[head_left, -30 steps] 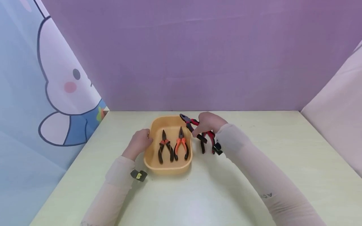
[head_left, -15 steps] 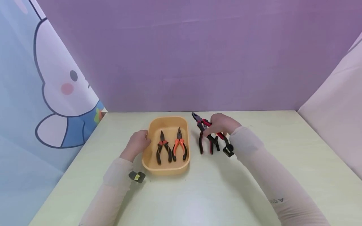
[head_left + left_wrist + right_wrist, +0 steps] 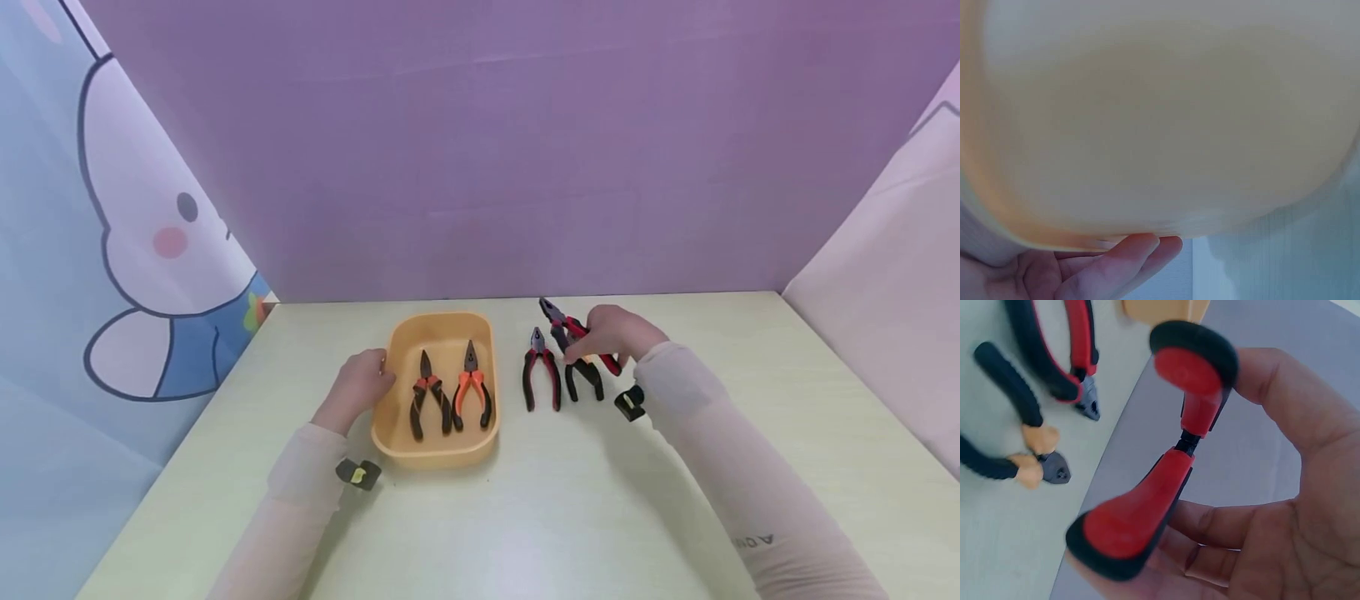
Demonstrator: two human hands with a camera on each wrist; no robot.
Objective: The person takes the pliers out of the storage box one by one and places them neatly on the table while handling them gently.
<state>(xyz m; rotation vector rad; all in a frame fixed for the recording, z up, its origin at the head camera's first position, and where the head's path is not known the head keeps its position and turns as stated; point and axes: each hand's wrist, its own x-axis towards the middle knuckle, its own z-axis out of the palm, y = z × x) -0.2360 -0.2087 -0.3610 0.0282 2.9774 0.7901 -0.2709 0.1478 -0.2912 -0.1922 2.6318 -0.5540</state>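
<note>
My left hand (image 3: pixel 358 385) grips the left rim of a yellow plastic basin (image 3: pixel 437 457), its fingers (image 3: pixel 1116 265) against the edge in the left wrist view. Inside the basin lie brown-and-red-handled pliers (image 3: pixel 431 400) and orange-and-black needle-nose pliers (image 3: pixel 472 392), handles spread. My right hand (image 3: pixel 617 331) holds red-and-black pliers (image 3: pixel 1141 509) by the handles, raised above the table, head pointing away to the left. Beneath that hand lie black-handled pliers with orange near the joint (image 3: pixel 999 372), partly covered in the head view. Left of them lie red-and-black pliers (image 3: pixel 541 375).
Everything stands on a pale wooden table (image 3: pixel 480 533). A purple backdrop (image 3: pixel 480 167) rises behind its far edge. A blue cartoon curtain (image 3: pixel 52 467) hangs at the left and a whitish cloth (image 3: pixel 892 275) at the right.
My right hand has moved right with its pliers, from over the basin's edge to over the pliers on the table, uncovering the red-and-black pair. My left hand keeps its grip on the rim.
</note>
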